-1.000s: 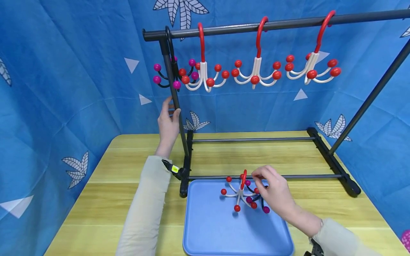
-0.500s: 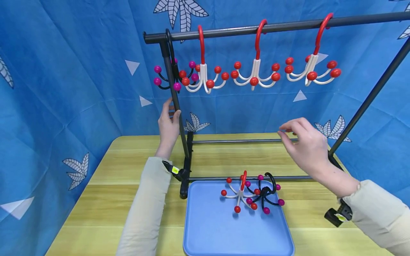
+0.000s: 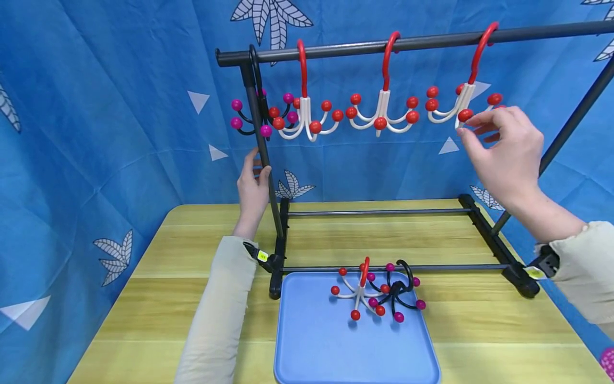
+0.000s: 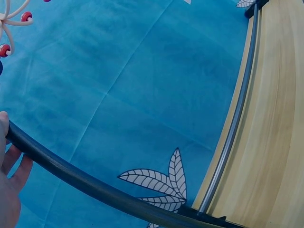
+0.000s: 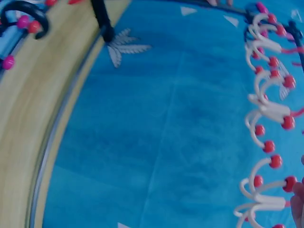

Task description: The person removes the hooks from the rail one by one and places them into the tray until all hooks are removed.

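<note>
A dark clothes rack carries several claw-shaped hangers on its top bar (image 3: 345,50). My left hand (image 3: 253,189) grips the rack's left post (image 3: 275,208), thumb on one side and fingers on the other. My right hand (image 3: 510,146) is at the rightmost hanger (image 3: 465,97), white with a red hook and red ball tips. Its bent fingertips are beside one red ball (image 3: 465,115) and overlap some prongs; whether they touch is unclear. In the right wrist view, fingertips (image 5: 298,202) show at the edge beside that hanger (image 5: 268,203).
On the blue tray (image 3: 355,352) lie a white-and-red hanger (image 3: 360,291) and a black hanger with magenta balls (image 3: 397,289). Two more white-and-red hangers (image 3: 305,109) hang to the left, with a black one (image 3: 255,66) at the bar's end. Blue cloth surrounds the wooden table.
My right hand has left the black hanger in the tray and moved up and right to the rightmost hanging hanger. My left hand stays on the post.
</note>
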Tool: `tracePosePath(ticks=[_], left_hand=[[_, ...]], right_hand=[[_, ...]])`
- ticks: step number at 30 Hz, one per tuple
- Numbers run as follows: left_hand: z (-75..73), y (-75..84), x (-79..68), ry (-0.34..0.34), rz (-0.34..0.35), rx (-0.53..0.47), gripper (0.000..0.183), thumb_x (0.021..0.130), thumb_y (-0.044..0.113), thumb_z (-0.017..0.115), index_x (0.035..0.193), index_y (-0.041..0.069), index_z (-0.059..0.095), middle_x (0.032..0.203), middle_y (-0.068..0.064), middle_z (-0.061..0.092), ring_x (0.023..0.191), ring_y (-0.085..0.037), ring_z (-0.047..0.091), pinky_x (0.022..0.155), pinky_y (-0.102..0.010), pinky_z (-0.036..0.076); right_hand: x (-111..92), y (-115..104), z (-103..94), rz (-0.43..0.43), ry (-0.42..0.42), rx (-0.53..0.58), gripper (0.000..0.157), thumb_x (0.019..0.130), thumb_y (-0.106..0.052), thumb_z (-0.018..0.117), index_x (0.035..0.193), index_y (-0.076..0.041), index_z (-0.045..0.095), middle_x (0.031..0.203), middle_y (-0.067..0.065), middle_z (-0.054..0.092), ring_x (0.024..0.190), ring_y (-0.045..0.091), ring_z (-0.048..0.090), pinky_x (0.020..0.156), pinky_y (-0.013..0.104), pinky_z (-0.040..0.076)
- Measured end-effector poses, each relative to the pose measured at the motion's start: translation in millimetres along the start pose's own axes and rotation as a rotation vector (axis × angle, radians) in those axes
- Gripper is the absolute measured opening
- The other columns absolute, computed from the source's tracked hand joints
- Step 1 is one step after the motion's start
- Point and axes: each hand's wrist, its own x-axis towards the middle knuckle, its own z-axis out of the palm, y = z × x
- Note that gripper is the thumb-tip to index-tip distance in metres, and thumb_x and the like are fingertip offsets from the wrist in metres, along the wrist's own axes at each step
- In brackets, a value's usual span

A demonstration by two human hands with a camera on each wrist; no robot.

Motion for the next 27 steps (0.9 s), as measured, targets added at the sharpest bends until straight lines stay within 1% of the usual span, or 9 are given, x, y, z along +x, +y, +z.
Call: tracePosePath(ticks=[3, 5, 7, 9, 13, 17, 20, 24, 27], left_hand=[[0.0, -0.9, -0.2, -0.002, 0.000, -0.004, 0.048, 0.090, 0.031, 0.050, 0.135, 0.014, 0.039, 0.107, -0.015, 0.056, 0.097, -0.029, 0.057, 0.083, -0.040, 0.047], [0.1, -1.8, -0.2, -0.004, 0.000, -0.005, 0.050, 0.089, 0.034, 0.049, 0.135, 0.015, 0.039, 0.107, -0.015, 0.056, 0.096, -0.029, 0.057, 0.083, -0.041, 0.047], [0.2, -2.4, 0.0, -0.005, 0.001, -0.006, 0.051, 0.089, 0.036, 0.048, 0.135, 0.015, 0.039, 0.107, -0.014, 0.056, 0.096, -0.029, 0.057, 0.083, -0.040, 0.047], [0.1, -2.6, 0.4, -0.005, 0.005, -0.006, 0.051, 0.089, 0.037, 0.048, 0.134, 0.014, 0.039, 0.107, -0.014, 0.056, 0.096, -0.029, 0.057, 0.083, -0.040, 0.047], [0.2, -2.8, 1.2, 0.002, 0.014, -0.007, 0.049, 0.090, 0.033, 0.049, 0.134, 0.013, 0.040, 0.106, -0.015, 0.056, 0.096, -0.029, 0.057, 0.083, -0.041, 0.047], [0.3, -3.2, 0.7, -0.002, 0.013, -0.003, 0.048, 0.090, 0.031, 0.049, 0.134, 0.014, 0.040, 0.105, -0.014, 0.057, 0.095, -0.028, 0.058, 0.081, -0.041, 0.047], [0.3, -3.3, 0.3, -0.004, 0.018, -0.004, 0.051, 0.089, 0.037, 0.048, 0.134, 0.015, 0.040, 0.105, -0.014, 0.057, 0.094, -0.027, 0.058, 0.080, -0.041, 0.047], [0.1, -3.4, 0.3, 0.000, 0.027, -0.010, 0.059, 0.085, 0.047, 0.044, 0.134, 0.014, 0.040, 0.105, -0.014, 0.056, 0.094, -0.028, 0.058, 0.080, -0.041, 0.047], [0.2, -3.3, 0.5, 0.001, 0.027, -0.012, 0.058, 0.086, 0.045, 0.045, 0.134, 0.014, 0.040, 0.105, -0.014, 0.056, 0.094, -0.027, 0.057, 0.080, -0.041, 0.047]], right_hand=[[14, 1, -0.7, 0.107, 0.031, 0.016, 0.036, 0.085, -0.031, 0.063, 0.109, -0.004, 0.064, 0.098, -0.008, 0.054, 0.090, -0.011, 0.037, 0.072, 0.007, 0.033], [22, 1, -1.0, 0.177, 0.043, 0.027, 0.038, 0.086, -0.035, 0.061, 0.112, -0.008, 0.063, 0.097, -0.022, 0.044, 0.094, -0.011, 0.035, 0.075, 0.011, 0.035], [30, 1, -1.7, 0.225, 0.052, 0.041, 0.039, 0.086, -0.038, 0.059, 0.115, -0.011, 0.062, 0.098, -0.030, 0.035, 0.098, -0.010, 0.035, 0.079, 0.013, 0.036], [37, 0, -2.4, 0.269, 0.050, 0.063, 0.039, 0.087, -0.039, 0.058, 0.118, -0.015, 0.060, 0.102, -0.029, 0.037, 0.101, -0.009, 0.036, 0.085, 0.014, 0.037], [50, -2, -2.2, 0.307, 0.029, 0.075, 0.039, 0.088, -0.039, 0.056, 0.123, -0.022, 0.056, 0.115, -0.020, 0.045, 0.108, -0.006, 0.037, 0.095, 0.016, 0.034], [61, -2, -0.3, 0.323, 0.000, 0.075, 0.042, 0.088, -0.038, 0.056, 0.127, -0.024, 0.053, 0.124, -0.014, 0.045, 0.112, -0.005, 0.036, 0.098, 0.017, 0.032], [68, -2, 1.8, 0.345, -0.023, 0.093, 0.044, 0.087, -0.040, 0.056, 0.129, -0.024, 0.051, 0.124, -0.015, 0.044, 0.111, -0.006, 0.034, 0.098, 0.016, 0.032], [75, 0, 4.9, 0.417, -0.047, 0.196, 0.046, 0.086, -0.040, 0.058, 0.129, -0.025, 0.051, 0.124, -0.015, 0.043, 0.113, -0.005, 0.034, 0.096, 0.016, 0.034], [78, 1, 7.2, 0.482, -0.054, 0.290, 0.046, 0.085, -0.040, 0.059, 0.128, -0.024, 0.052, 0.125, -0.014, 0.045, 0.115, -0.004, 0.036, 0.094, 0.018, 0.035]])
